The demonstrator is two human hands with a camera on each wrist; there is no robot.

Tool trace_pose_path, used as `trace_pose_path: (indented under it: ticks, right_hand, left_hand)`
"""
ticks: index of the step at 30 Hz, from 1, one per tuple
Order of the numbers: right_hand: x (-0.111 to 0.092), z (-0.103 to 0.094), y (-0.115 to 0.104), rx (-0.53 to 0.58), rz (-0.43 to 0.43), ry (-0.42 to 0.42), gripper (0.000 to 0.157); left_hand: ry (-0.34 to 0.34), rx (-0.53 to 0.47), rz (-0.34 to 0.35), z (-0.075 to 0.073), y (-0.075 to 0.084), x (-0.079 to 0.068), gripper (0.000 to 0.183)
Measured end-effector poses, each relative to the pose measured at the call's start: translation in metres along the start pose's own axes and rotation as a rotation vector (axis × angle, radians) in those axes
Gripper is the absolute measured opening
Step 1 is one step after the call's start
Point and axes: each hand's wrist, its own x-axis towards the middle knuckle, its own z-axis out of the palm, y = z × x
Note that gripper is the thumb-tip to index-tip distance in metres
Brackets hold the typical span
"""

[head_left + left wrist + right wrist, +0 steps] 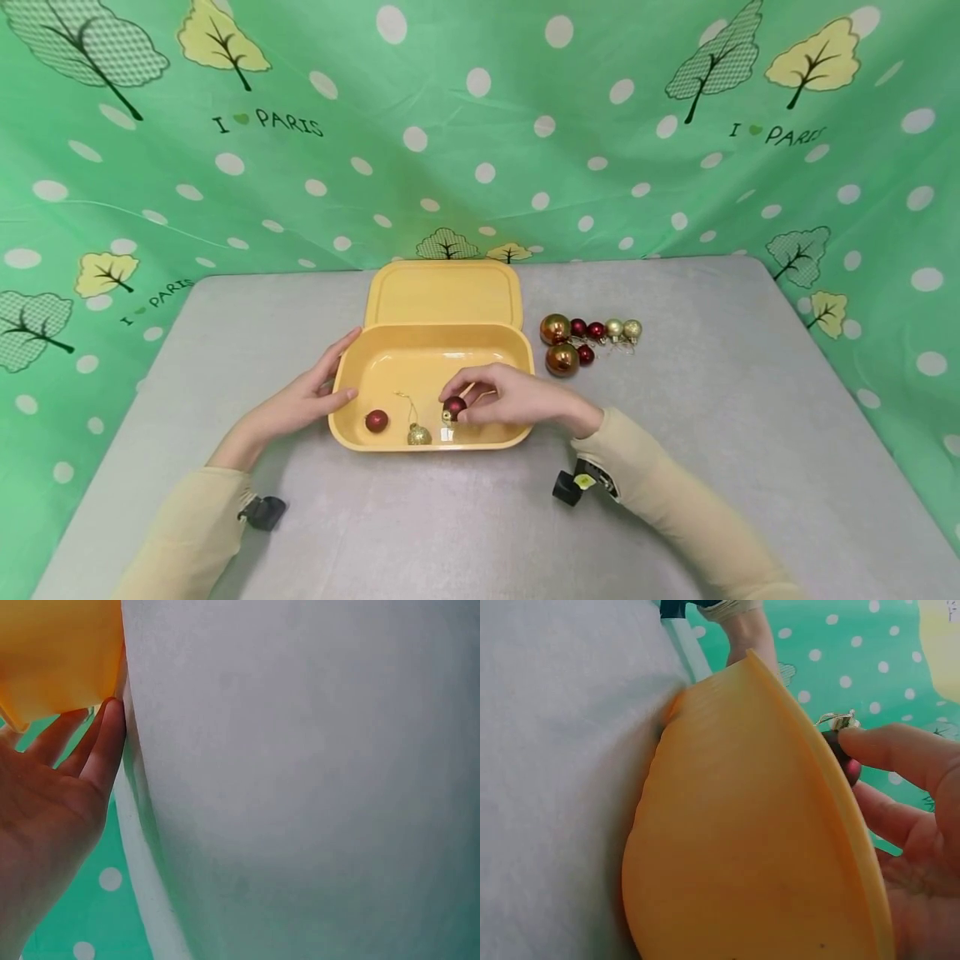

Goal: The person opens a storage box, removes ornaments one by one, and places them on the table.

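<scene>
A yellow plastic box [431, 335] stands open at the table's middle. My left hand [303, 404] holds its left side, thumb over the rim and fingers along the outer wall; the left wrist view shows these fingers [103, 742] against the wall. Over the box's right part, my right hand [517, 396] pinches a dark red Christmas ball [454, 407] between thumb and fingers, its gold cap facing down and left. The right wrist view shows this ball [853, 771] partly hidden behind the rim. Inside the box lie a red ball [377, 421] and a glittery gold ball [419, 434] with a string loop.
Behind the box is its yellow lid [446, 292]. To the right sits a cluster of ornaments: two large shiny gold balls [562, 360], several small red balls [596, 331] and two small pale gold balls [632, 329]. A green patterned cloth [480, 125] hangs around the grey table [420, 533].
</scene>
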Motion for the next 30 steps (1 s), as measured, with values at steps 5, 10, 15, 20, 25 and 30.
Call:
trace_pose_path:
  ticks: [5,10,15,20,25,30]
  right_hand:
    - [-0.006,-0.002,0.000,-0.029,-0.051,0.086,0.029]
    - [-0.016,-0.007,-0.003,-0.031,-0.033,0.148,0.030]
    - [-0.026,-0.010,-0.005,0.006,-0.003,0.245,0.031]
    - [-0.034,-0.015,-0.005,0.078,-0.035,0.338,0.031]
    - [-0.044,-0.022,-0.001,0.067,-0.021,0.404,0.032]
    - [-0.054,-0.029,0.007,-0.003,-0.055,0.464,0.031]
  left_hand:
    - [0.003,-0.001,-0.004,0.000,-0.002,0.000,0.081]
    - [0.007,0.009,-0.008,0.000,-0.002,0.000,0.081]
    - [0.008,0.018,-0.009,0.000,-0.002,0.001,0.080]
    - [0.004,0.005,0.000,0.000,-0.002,0.000,0.081]
    - [0.003,-0.001,0.005,0.000,-0.002,0.000,0.080]
    - [0.000,-0.003,0.000,0.000,-0.002,0.000,0.080]
